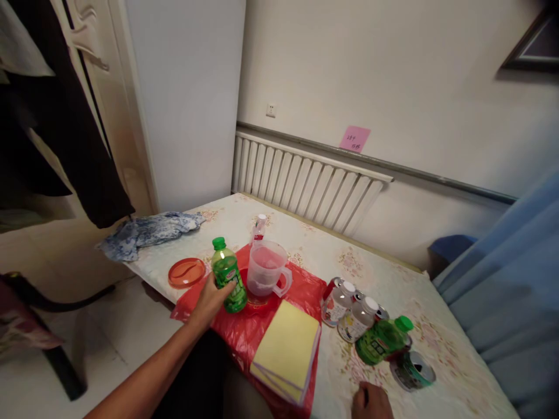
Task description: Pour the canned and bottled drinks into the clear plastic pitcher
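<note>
My left hand (213, 299) is wrapped round a green-labelled drink bottle (227, 273) with a green cap. The bottle stands upright, leaning slightly, over a red plastic sheet (236, 337). Right beside it is a clear plastic measuring jug (266, 267) with a handle, set in a red dish (257, 308). At the lower edge of the view, my right hand (371, 401) rests on the table with its fingers curled; nothing shows in it. Nearest to it are a second green bottle (379, 340) and an opened green can (413, 371).
A yellow paper stack (290, 343) lies on the red sheet. Two white-capped bottles (338, 305) stand to the right, with cans behind. A small clear bottle (258, 230) is behind the jug, an orange lid (186, 272) at left. Blue cloth (152, 230) lies at the table's corner.
</note>
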`<state>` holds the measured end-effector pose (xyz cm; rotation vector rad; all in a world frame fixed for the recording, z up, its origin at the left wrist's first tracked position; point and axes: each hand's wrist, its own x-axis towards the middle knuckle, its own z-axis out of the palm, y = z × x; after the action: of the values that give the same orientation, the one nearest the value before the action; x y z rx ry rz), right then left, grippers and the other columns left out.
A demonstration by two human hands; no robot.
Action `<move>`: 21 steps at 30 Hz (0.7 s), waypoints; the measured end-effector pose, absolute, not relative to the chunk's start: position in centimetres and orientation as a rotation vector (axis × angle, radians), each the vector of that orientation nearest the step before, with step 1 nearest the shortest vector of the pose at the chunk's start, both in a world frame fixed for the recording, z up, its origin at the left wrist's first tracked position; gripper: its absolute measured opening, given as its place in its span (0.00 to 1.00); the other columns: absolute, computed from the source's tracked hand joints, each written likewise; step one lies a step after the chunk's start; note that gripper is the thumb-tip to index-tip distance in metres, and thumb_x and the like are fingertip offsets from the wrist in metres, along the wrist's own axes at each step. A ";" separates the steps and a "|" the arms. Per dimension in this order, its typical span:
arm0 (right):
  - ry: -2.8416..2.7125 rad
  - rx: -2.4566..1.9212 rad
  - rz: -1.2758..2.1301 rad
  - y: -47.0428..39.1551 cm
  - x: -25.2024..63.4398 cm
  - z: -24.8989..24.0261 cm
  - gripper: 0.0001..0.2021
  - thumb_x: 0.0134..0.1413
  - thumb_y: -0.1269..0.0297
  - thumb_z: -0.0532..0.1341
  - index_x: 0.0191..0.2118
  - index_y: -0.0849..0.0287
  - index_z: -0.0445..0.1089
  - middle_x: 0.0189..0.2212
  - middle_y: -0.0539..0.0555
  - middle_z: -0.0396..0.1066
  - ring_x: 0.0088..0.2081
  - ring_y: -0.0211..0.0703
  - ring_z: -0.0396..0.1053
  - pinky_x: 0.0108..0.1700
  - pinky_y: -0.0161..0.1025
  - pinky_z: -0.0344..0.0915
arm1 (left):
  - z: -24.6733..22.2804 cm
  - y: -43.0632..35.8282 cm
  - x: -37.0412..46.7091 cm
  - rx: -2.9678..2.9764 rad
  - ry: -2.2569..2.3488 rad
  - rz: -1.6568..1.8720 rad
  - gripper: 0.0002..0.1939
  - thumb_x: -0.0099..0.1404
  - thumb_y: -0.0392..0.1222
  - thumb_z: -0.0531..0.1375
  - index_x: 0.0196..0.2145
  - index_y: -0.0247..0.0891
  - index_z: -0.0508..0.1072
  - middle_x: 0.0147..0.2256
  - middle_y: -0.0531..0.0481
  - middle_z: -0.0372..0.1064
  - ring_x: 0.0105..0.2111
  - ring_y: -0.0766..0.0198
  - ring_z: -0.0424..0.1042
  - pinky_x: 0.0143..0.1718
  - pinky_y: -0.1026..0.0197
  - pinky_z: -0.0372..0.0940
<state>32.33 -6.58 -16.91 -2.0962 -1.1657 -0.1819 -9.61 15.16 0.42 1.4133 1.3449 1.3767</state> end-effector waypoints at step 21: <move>-1.166 -1.332 0.706 -2.7 19.6 1.5 0.21 0.47 0.60 0.65 0.49 0.59 0.71 0.39 0.55 0.75 0.29 0.38 0.69 0.34 0.37 0.69 | -3.2 2.0 0.9 1.500 0.786 0.807 0.32 0.50 0.40 0.64 0.54 0.39 0.65 0.47 0.44 0.72 0.48 0.50 0.71 0.49 0.51 0.67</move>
<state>19.57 -2.68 1.45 -1.3320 -1.1664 0.7058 0.90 1.96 -3.17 1.5000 0.7862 0.8069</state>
